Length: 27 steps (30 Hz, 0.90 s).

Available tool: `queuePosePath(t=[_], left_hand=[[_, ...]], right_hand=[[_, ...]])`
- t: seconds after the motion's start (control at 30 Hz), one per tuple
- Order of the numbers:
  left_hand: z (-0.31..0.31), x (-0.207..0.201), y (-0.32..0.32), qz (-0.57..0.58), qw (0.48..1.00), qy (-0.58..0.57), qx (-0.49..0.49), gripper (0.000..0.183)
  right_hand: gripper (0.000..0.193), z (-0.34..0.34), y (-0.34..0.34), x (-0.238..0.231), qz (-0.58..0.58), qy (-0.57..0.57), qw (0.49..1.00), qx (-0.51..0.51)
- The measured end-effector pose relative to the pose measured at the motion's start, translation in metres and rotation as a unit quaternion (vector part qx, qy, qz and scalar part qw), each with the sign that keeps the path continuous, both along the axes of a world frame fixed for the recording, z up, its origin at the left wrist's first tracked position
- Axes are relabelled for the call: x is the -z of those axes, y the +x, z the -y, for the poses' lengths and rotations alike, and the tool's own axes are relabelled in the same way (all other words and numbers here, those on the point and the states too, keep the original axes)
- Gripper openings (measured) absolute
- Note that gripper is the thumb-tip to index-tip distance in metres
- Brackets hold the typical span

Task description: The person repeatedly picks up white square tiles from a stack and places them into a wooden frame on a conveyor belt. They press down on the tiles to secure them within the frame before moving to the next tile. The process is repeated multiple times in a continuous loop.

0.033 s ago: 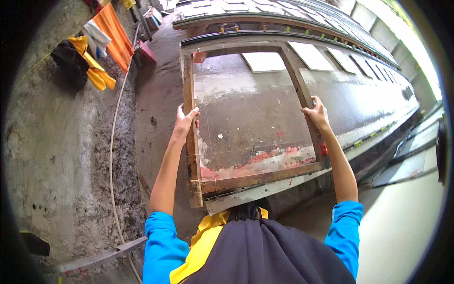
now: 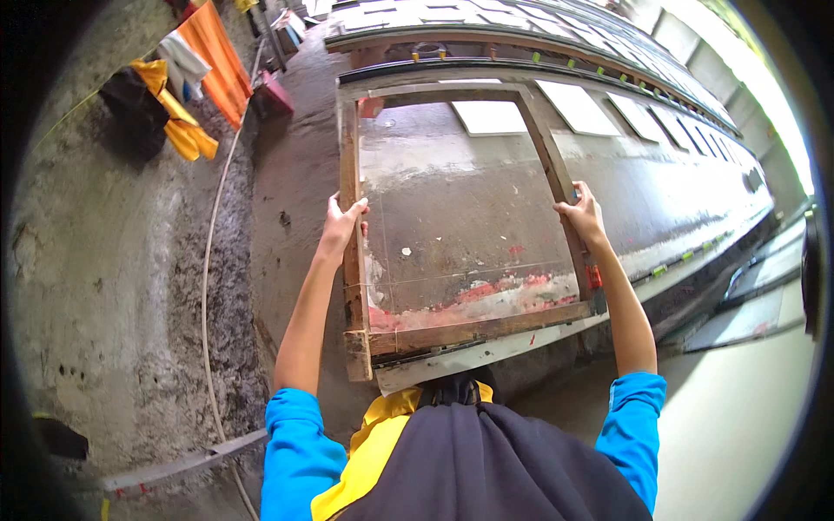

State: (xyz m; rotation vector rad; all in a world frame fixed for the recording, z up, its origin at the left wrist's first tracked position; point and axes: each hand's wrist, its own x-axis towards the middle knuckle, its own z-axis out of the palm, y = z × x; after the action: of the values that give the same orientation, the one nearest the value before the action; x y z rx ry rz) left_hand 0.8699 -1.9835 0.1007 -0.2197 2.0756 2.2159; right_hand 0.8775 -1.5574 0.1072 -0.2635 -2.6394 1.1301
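A worn rectangular wooden frame (image 2: 469,328) lies over the near end of a long table (image 2: 469,213). My left hand (image 2: 341,227) is closed round its left rail, thumb on top. On the right rail, my right hand (image 2: 584,214) grips at about the same height, fingers wrapped over the wood. Through the opening show the grey-brown tabletop and smears of red and white paint near the front. Whether a fine mesh spans the frame I cannot tell. The frame's far part overlaps a white panel (image 2: 489,118) in view.
More white panels (image 2: 577,108) run along the table to the right. A second long table (image 2: 486,39) with panels stands beyond. Orange cloth (image 2: 215,65) and other clothes hang at the left wall. A pale hose (image 2: 207,286) runs down the left side.
The background has shifted very slightly within the view. Both hands keep the same hold on the wooden frame, which has hardly moved.
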Motion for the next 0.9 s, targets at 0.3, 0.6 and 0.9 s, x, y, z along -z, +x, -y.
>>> queuePosePath(t=[0.3,0.6,0.9], left_hand=[[-0.008,0.020,0.010,-0.006,0.997,-0.043,-0.059,0.067],[0.000,0.062,0.004,-0.004,0.960,-0.249,-0.127,0.069],[-0.010,0.090,-0.005,-0.028,0.958,-0.261,-0.113,0.069]], right_hand=[[0.061,-0.013,-0.061,0.037,0.045,-0.051,0.994,-0.085],[0.057,0.007,-0.053,0.047,0.029,0.049,0.992,-0.111],[0.057,-0.010,-0.062,0.079,-0.019,0.172,0.980,-0.102]])
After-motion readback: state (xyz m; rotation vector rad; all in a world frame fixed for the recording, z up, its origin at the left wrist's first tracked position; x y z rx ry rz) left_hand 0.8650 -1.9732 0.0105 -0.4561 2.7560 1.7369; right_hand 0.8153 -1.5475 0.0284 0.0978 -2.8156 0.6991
